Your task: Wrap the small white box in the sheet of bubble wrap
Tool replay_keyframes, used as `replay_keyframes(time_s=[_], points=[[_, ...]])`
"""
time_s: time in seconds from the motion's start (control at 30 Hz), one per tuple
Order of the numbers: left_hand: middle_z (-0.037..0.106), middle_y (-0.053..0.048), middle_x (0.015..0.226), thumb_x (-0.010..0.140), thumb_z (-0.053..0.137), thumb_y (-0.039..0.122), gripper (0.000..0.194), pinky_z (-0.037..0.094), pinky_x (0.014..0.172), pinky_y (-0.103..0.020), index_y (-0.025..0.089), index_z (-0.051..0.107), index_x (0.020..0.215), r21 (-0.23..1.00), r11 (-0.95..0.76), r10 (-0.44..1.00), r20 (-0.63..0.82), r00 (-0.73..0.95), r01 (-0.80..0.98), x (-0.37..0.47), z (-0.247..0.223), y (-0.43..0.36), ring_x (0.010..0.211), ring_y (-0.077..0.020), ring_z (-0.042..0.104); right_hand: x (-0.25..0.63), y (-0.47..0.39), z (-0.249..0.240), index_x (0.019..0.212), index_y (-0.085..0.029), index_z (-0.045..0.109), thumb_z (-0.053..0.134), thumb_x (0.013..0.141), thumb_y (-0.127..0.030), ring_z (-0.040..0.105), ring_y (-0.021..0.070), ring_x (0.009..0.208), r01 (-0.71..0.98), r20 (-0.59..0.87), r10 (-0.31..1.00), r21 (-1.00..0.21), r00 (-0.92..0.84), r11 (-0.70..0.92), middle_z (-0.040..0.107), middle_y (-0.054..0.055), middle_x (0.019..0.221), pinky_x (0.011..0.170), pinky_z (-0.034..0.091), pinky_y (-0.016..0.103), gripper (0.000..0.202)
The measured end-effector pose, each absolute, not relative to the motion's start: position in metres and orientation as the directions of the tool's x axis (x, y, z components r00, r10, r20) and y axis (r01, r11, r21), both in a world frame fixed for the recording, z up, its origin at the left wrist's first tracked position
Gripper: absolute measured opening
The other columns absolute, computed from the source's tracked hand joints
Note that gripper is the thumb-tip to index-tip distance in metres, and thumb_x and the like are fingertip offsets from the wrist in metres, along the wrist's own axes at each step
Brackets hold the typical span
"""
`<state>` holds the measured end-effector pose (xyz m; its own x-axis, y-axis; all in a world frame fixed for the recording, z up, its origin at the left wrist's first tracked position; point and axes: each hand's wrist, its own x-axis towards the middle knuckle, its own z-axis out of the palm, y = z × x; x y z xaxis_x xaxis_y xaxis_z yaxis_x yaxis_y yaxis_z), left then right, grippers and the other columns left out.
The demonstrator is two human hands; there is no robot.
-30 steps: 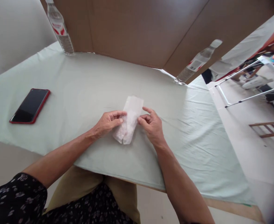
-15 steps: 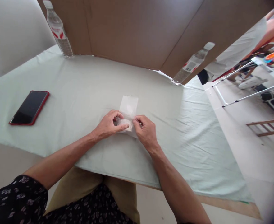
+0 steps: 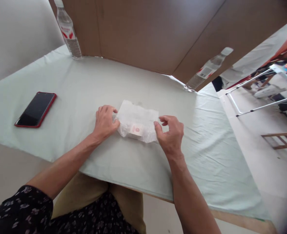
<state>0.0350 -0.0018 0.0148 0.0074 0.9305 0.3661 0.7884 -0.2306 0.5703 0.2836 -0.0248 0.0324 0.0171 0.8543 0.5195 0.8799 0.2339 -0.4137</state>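
Observation:
A white, thin, crinkled wrapping sheet (image 3: 137, 113) lies spread on the table in front of me. On its near part rests a small pale box (image 3: 136, 130) with a red print on top; whether a layer of the sheet covers it I cannot tell. My left hand (image 3: 105, 122) is at the sheet's left edge, thumb and fingers apart, the thumb tip touching or very close to it. At the right edge my right hand (image 3: 170, 134) has its thumb by the sheet and its curved fingers spread away from the thumb.
A phone in a red case (image 3: 36, 110) lies to the left on the pale green cloth (image 3: 85, 81). Behind stands a brown cardboard panel (image 3: 138, 35), with a water bottle (image 3: 69, 31) at its left and another bottle (image 3: 208, 71) at its right. A metal frame (image 3: 255, 107) stands beyond the table.
Both hands have moved apart, the left leftward and the right rightward. The sheet, bunched around the small box before, now lies wide open, and the box's printed top shows.

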Motion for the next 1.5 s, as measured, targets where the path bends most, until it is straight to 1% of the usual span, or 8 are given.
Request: replay_keyframes(time_s=[0.17, 0.4, 0.5, 0.67, 0.87, 1.0, 1.13, 1.5], points=[[0.063, -0.015, 0.126, 0.09, 0.052, 0.039, 0.05, 0.038, 0.108, -0.049, 0.015, 0.052, 0.134, 0.616, -0.567, 0.823, 0.43, 0.37, 0.547, 0.042, 0.023, -0.014, 0.126, -0.0307, 0.051, 0.273, -0.035, 0.041, 0.114, -0.019, 0.066, 0.057, 0.09, -0.048, 0.068, 0.0256, 0.093, 0.744, 0.308, 0.926, -0.561, -0.217, 0.361, 0.075, 0.009, 0.096, 0.096, 0.044, 0.044, 0.039], [0.066, -0.002, 0.063, 0.099, 0.034, 0.054, 0.058, 0.051, 0.069, -0.032, 0.014, 0.051, 0.137, 0.959, -0.202, 0.819, 0.054, 0.571, 0.198, 0.024, 0.04, -0.013, 0.064, -0.019, 0.065, 0.289, -0.039, 0.063, 0.1, -0.021, 0.075, 0.064, 0.088, -0.046, 0.069, 0.0166, 0.082, 0.319, -0.034, 0.717, -0.909, -0.696, 0.268, 0.076, 0.003, 0.09, 0.075, 0.052, 0.027, 0.029], [0.06, 0.003, 0.056, 0.09, 0.054, 0.044, 0.039, 0.046, 0.059, -0.028, 0.017, 0.065, 0.115, 0.872, -0.202, 0.801, -0.114, 0.588, 0.446, 0.021, 0.042, -0.012, 0.053, -0.0154, 0.058, 0.284, -0.042, 0.065, 0.094, -0.021, 0.076, 0.063, 0.089, -0.04, 0.066, 0.0131, 0.069, 0.434, -0.228, 0.564, -0.863, -0.793, 0.261, 0.075, -0.001, 0.079, 0.064, 0.049, 0.023, 0.024], [0.068, -0.009, 0.107, 0.077, 0.069, 0.039, 0.049, 0.049, 0.088, -0.038, 0.02, 0.061, 0.122, 0.582, -0.582, 0.775, 0.189, 0.603, 0.567, 0.029, 0.03, -0.012, 0.099, -0.0248, 0.063, 0.278, -0.041, 0.052, 0.095, -0.021, 0.071, 0.065, 0.087, -0.042, 0.065, 0.018, 0.078, 0.596, 0.128, 0.907, -0.715, -0.402, 0.365, 0.072, 0.003, 0.085, 0.072, 0.05, 0.03, 0.023], [0.052, -0.017, 0.143, 0.075, 0.072, 0.049, 0.072, 0.035, 0.111, -0.049, 0.018, 0.049, 0.136, 0.413, -0.631, 0.751, 0.116, 0.65, 0.656, 0.034, 0.017, -0.014, 0.134, -0.0344, 0.045, 0.273, -0.03, 0.029, 0.127, -0.023, 0.06, 0.07, 0.079, -0.037, 0.06, 0.0308, 0.118, 0.727, 0.21, 0.871, -0.483, -0.444, 0.487, 0.068, 0.012, 0.126, 0.101, 0.043, 0.048, 0.051], [0.048, -0.02, 0.148, 0.078, 0.067, 0.055, 0.077, 0.031, 0.113, -0.05, 0.015, 0.045, 0.14, 0.367, -0.586, 0.795, 0.089, 0.6, 0.723, 0.035, 0.013, -0.013, 0.14, -0.0368, 0.039, 0.311, -0.019, 0.038, 0.122, -0.019, 0.061, 0.063, 0.079, -0.032, 0.063, 0.0287, 0.109, 0.803, 0.358, 0.928, -0.522, -0.099, 0.287, 0.068, 0.013, 0.124, 0.097, 0.046, 0.046, 0.045], [0.046, -0.019, 0.15, 0.079, 0.066, 0.055, 0.08, 0.029, 0.115, -0.05, 0.016, 0.04, 0.145, 0.355, -0.543, 0.827, 0.066, 0.559, 0.761, 0.035, 0.015, -0.012, 0.143, -0.0368, 0.036, 0.373, -0.01, 0.044, 0.116, -0.018, 0.064, 0.065, 0.072, -0.035, 0.066, 0.0308, 0.095, 0.865, 0.124, 0.98, -0.496, 0.158, -0.077, 0.073, 0.012, 0.106, 0.086, 0.05, 0.048, 0.046], [0.041, -0.018, 0.155, 0.079, 0.066, 0.058, 0.086, 0.023, 0.117, -0.052, 0.019, 0.036, 0.15, 0.394, -0.564, 0.805, 0.069, 0.589, 0.725, 0.033, 0.013, -0.012, 0.146, -0.0366, 0.032, 0.315, -0.022, 0.044, 0.134, -0.025, 0.056, 0.066, 0.083, -0.047, 0.05, 0.0318, 0.134, 0.801, 0.31, 0.897, -0.42, -0.315, 0.426, 0.057, 0.014, 0.143, 0.112, 0.037, 0.053, 0.056]])
